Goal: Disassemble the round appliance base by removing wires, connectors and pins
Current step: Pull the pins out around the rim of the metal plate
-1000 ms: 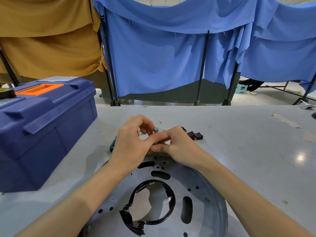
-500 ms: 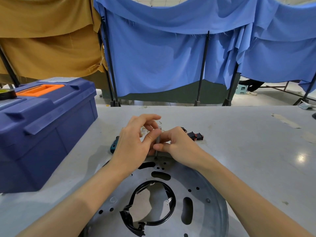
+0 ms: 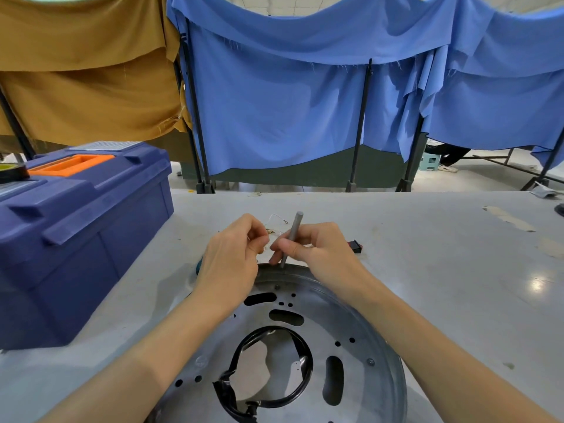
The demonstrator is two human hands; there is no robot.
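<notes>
The round metal base (image 3: 363, 328) lies flat on the grey table (image 3: 442, 270) in front of me, with slots and holes and a black wire ring (image 3: 300, 389) around its central opening. My right hand (image 3: 317, 251) grips a grey metal pin (image 3: 292, 236), upright and tilted, its lower tip just above the base's far rim. My left hand (image 3: 232, 254) is beside it with fingers curled; thin whitish wires (image 3: 276, 219) show between the hands, and I cannot tell whether the fingers pinch them.
A dark blue toolbox (image 3: 76, 227) with an orange handle stands at the left, a tape roll (image 3: 12, 172) on its lid. A black-and-red connector (image 3: 355, 246) lies behind my right hand. A teal object (image 3: 199, 266) peeks out beside my left wrist. Blue and ochre curtains hang behind the table.
The pin has come up out of the base rim and now stands higher in my right hand. My left hand has let go of it and shifted slightly left.
</notes>
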